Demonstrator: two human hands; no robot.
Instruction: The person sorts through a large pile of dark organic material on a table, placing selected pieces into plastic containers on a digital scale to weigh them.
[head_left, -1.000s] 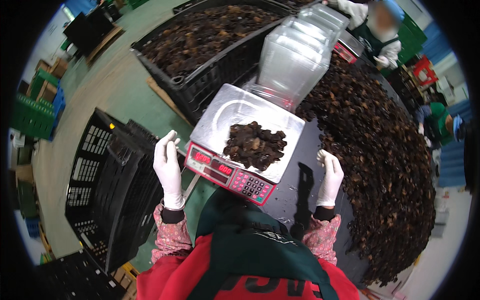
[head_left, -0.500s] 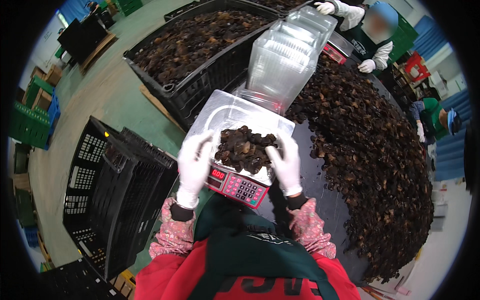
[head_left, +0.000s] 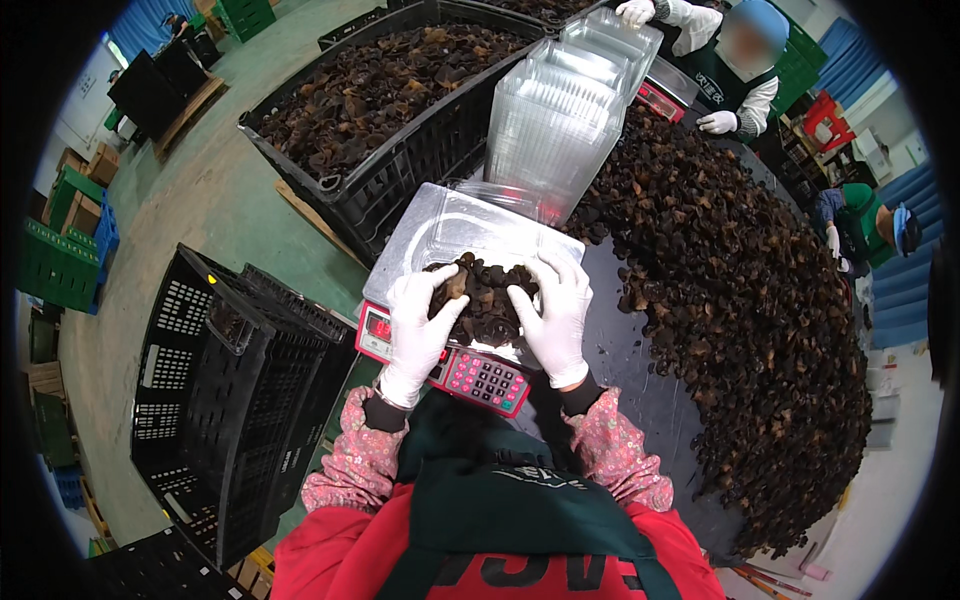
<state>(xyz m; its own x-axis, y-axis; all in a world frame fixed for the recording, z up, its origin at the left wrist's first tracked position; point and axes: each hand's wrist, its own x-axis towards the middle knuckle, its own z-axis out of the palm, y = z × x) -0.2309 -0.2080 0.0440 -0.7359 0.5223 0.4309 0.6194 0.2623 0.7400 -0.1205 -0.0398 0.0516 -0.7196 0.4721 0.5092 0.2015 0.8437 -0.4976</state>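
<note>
A workroom with a green floor (head_left: 255, 205) surrounds a dark table (head_left: 640, 385), across whose right side spreads a broad heap (head_left: 750, 350) of dark brown, frilled pieces. A black crate (head_left: 400, 175) of similar pieces stands beyond, and a stack of clear plastic trays (head_left: 550, 135) rises between crate and heap. Before the wearer sits a scale (head_left: 485, 380) with a metal platform and red keypad panel. On the platform, toward its near edge, lies a small pile (head_left: 490, 310) of the same pieces; whether a clear tray supports it cannot be made out. The gloved left hand (head_left: 415, 325) and right hand (head_left: 555, 320) flank this pile, well apart from each other, thumbs and fingers curved about its two sides; whether either grips any piece cannot be told. One second earlier both hands stood clear of the scale, one on each side; they have since come in over the platform. The change apparently shifts the work from leaving the pile alone to handling it from both sides.
</note>
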